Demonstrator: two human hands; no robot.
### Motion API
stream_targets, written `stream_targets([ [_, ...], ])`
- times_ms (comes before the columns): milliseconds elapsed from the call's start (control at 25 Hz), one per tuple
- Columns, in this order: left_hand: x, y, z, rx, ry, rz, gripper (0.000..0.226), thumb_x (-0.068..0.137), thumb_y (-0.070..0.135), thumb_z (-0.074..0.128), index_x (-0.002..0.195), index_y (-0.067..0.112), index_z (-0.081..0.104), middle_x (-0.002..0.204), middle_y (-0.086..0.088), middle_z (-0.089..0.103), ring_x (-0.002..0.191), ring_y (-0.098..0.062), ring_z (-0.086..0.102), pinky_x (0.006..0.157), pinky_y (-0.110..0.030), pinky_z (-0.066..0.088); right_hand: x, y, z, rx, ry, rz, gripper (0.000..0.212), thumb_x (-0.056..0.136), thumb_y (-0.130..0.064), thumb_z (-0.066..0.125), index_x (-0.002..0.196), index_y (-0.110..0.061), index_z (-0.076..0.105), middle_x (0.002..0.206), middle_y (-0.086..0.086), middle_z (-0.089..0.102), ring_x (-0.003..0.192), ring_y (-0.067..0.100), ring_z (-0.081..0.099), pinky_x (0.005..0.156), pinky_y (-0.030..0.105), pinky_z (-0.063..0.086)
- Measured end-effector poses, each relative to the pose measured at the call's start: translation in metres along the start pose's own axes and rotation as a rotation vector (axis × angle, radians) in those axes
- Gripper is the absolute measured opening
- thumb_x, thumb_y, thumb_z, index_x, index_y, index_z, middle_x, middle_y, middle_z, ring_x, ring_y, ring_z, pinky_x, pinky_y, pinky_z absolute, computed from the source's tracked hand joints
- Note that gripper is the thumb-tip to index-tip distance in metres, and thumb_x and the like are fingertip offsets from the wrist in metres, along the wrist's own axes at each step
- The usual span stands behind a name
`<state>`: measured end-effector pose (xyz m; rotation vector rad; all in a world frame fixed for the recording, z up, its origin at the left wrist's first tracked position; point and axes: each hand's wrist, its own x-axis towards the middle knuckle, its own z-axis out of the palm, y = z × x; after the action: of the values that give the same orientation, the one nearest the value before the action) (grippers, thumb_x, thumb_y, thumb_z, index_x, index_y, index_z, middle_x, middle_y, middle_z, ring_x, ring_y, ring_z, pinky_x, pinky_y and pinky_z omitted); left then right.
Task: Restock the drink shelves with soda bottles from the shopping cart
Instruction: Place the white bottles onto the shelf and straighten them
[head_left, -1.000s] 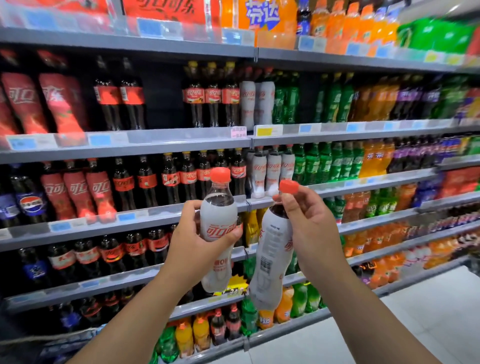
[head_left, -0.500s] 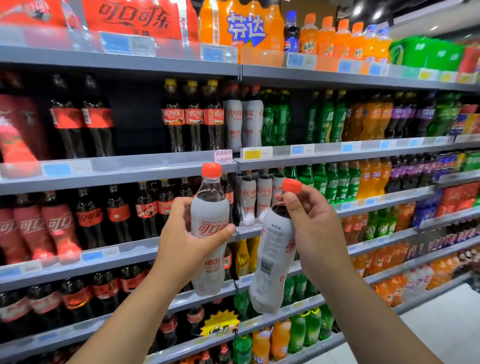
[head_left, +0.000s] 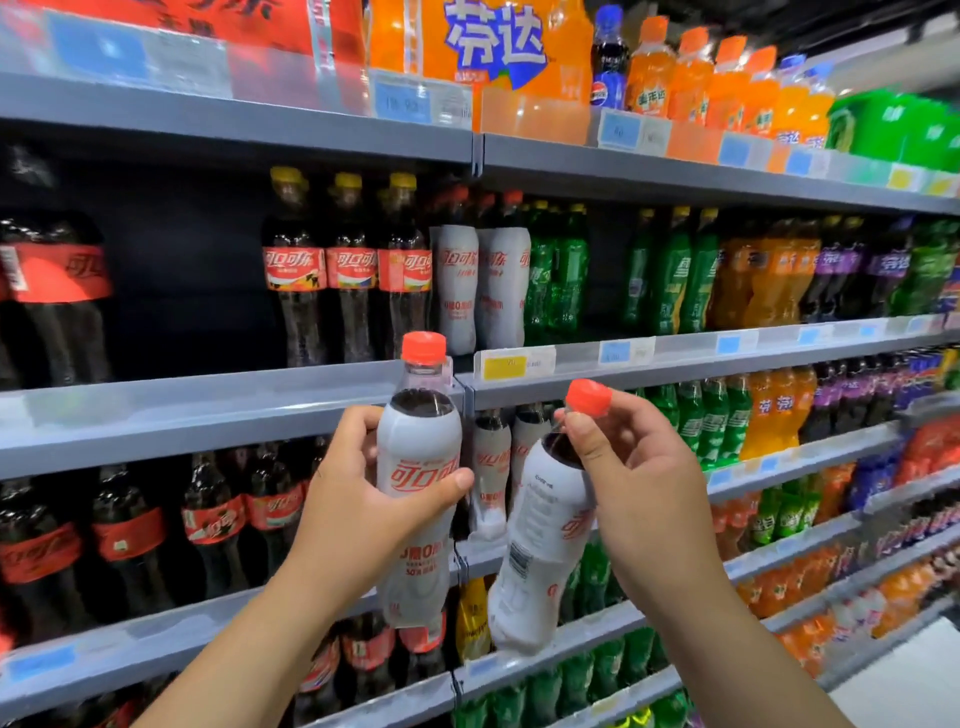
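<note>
Below the cap (head_left: 588, 397), pinches neck of tilted bottle (head_left: 540, 561) with right hand (head_left: 639, 493); wraps left hand (head_left: 358, 499) round upright bottle (head_left: 418, 457), seemingly ready for white row (head_left: 483, 280) above both grips.

White 芬达 lettering fills the orange pack (head_left: 498, 47) on the top shelf (head_left: 311, 132). Red 可口可 script crosses the upright white bottle (head_left: 418, 499); the tilted white bottle (head_left: 540, 551) bears a barcode.
</note>
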<state>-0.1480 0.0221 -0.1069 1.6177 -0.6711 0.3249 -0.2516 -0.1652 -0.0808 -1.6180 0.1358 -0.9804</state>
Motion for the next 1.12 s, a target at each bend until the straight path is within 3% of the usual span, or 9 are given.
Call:
stream_targets([
  [280, 0.052, 0.001, 0.009, 0.012, -0.027, 0.048, 0.056, 0.057, 0.055, 0.088, 0.098, 0.038, 0.054, 0.091, 0.019, 0.073, 0.077, 0.0, 0.071, 0.061, -0.01, 0.053, 0.051, -0.007, 0.007, -0.068, 0.008, -0.122, 0.035, 0.078, -0.061, 0.062, 0.108, -0.042, 0.064, 0.101, -0.023, 0.072, 0.094, -0.003, 0.068, 0.078, 0.017, 0.056],
  [440, 0.077, 0.008, 0.019, -0.006, -0.017, 0.1, 0.057, 0.059, 0.06, 0.09, 0.098, 0.038, 0.054, 0.094, 0.015, 0.074, 0.081, -0.002, 0.072, 0.064, -0.015, 0.055, 0.081, -0.009, 0.002, -0.051, 0.004, -0.19, 0.018, 0.094, -0.042, 0.066, 0.112, -0.04, 0.064, 0.106, -0.01, 0.074, 0.1, 0.005, 0.07, 0.089, 0.032, 0.058],
  [640, 0.098, 0.021, 0.035, 0.047, 0.031, 0.171, 0.057, 0.063, 0.062, 0.085, 0.104, 0.036, 0.056, 0.097, 0.017, 0.073, 0.084, -0.001, 0.072, 0.066, -0.015, 0.056, 0.113, -0.005, -0.005, 0.021, -0.005, -0.222, 0.019, 0.096, -0.034, 0.066, 0.115, -0.033, 0.063, 0.109, -0.005, 0.073, 0.102, 0.011, 0.07, 0.093, 0.038, 0.059],
  [920, 0.132, 0.035, 0.061, 0.096, 0.124, 0.205, 0.06, 0.06, 0.062, 0.085, 0.104, 0.035, 0.056, 0.094, 0.016, 0.075, 0.084, -0.002, 0.073, 0.069, -0.025, 0.06, 0.173, 0.001, -0.021, 0.098, 0.025, -0.31, 0.013, 0.097, -0.032, 0.066, 0.108, -0.037, 0.063, 0.108, -0.006, 0.073, 0.101, 0.009, 0.071, 0.089, 0.03, 0.058],
  [1120, 0.156, 0.049, 0.076, 0.084, 0.194, 0.264, 0.059, 0.063, 0.048, 0.092, 0.104, 0.027, 0.055, 0.093, 0.014, 0.074, 0.085, -0.004, 0.073, 0.073, -0.028, 0.062, 0.209, -0.001, -0.024, 0.194, 0.117, -0.351, 0.011, 0.098, -0.035, 0.065, 0.106, -0.04, 0.061, 0.107, -0.008, 0.072, 0.096, 0.003, 0.07, 0.083, 0.019, 0.057],
])
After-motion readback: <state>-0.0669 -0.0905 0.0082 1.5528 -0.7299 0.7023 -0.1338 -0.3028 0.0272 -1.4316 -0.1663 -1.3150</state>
